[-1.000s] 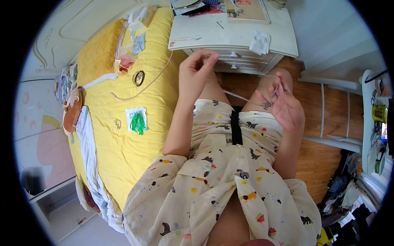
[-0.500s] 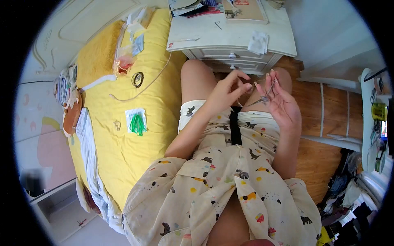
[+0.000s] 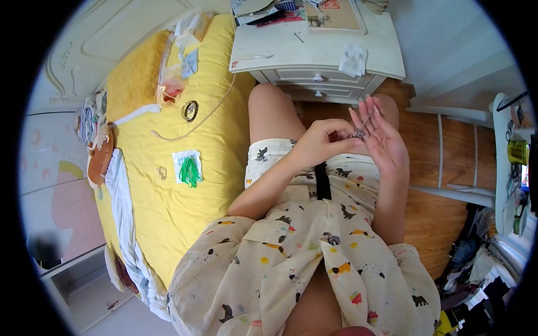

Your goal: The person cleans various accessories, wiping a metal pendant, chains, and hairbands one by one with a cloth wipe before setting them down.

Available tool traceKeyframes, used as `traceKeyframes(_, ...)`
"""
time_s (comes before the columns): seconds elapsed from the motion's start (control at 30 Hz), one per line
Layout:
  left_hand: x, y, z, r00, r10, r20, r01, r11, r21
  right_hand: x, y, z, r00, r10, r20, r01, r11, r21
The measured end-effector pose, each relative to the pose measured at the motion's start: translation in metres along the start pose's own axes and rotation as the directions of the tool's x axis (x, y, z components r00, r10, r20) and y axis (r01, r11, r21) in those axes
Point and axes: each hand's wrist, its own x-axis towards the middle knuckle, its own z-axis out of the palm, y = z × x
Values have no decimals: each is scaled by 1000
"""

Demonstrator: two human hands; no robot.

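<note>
A small silvery metal piece (image 3: 358, 134) with a thin line or stem sits between my two hands, above my lap; its exact kind is too small to make out. My left hand (image 3: 322, 143) has its thumb and fingers pinched at the lower end of this piece. My right hand (image 3: 384, 140) is turned palm up with the fingers partly bent, and the thin stem runs up along its fingers to the fingertips. Part of the piece is hidden behind the left fingers.
On the yellow bed (image 3: 196, 229) to the left lie green strands on a white packet (image 3: 189, 169), a dark round ring-shaped item (image 3: 190, 111) and a pale cord (image 3: 210, 115). A white nightstand (image 3: 319, 53) ahead bears tweezers (image 3: 255, 57), a tissue (image 3: 353, 60) and papers.
My left hand has come down and right, and its fingers have closed on the lower end of the silvery piece. My right hand has stayed nearly in place.
</note>
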Motion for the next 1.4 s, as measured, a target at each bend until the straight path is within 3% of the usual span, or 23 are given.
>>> traceKeyframes(0.2,1,-6,-3,998,41,-50,-45,996,-74,-2,-2,5,994,30,103,-17,993,-119)
traceKeyframes(0.3,1,-4,-6,996,59,-68,-66,992,-106,-10,-5,14,989,63,133,-19,952,-306)
traceKeyframes(0.4,0,0,-9,991,85,-103,-93,992,-80,-16,-7,20,995,7,104,56,808,-587)
traceKeyframes(0.5,-1,3,-12,988,94,-126,-94,996,4,-23,-7,22,990,-74,120,140,556,-819)
traceKeyframes(0.6,-2,3,-13,989,83,-125,-82,996,18,-24,-9,20,985,-61,159,169,476,-863)
traceKeyframes(0.9,-4,1,-14,990,75,-122,-70,996,46,-27,-8,26,941,-286,180,246,216,-945)
traceKeyframes(1.1,-5,1,-13,990,75,-116,-70,996,49,-31,-26,19,921,-367,133,277,374,-885)
traceKeyframes(1.2,-5,-1,-14,987,103,-123,-94,993,77,-33,-34,7,853,-499,152,408,456,-791)
traceKeyframes(1.3,-5,-1,-15,987,95,-129,-88,994,62,-33,-48,-10,815,-549,184,531,582,-615)
traceKeyframes(1.4,-5,-1,-16,988,84,-129,-77,995,58,-39,-67,-19,803,-553,224,577,624,-527)
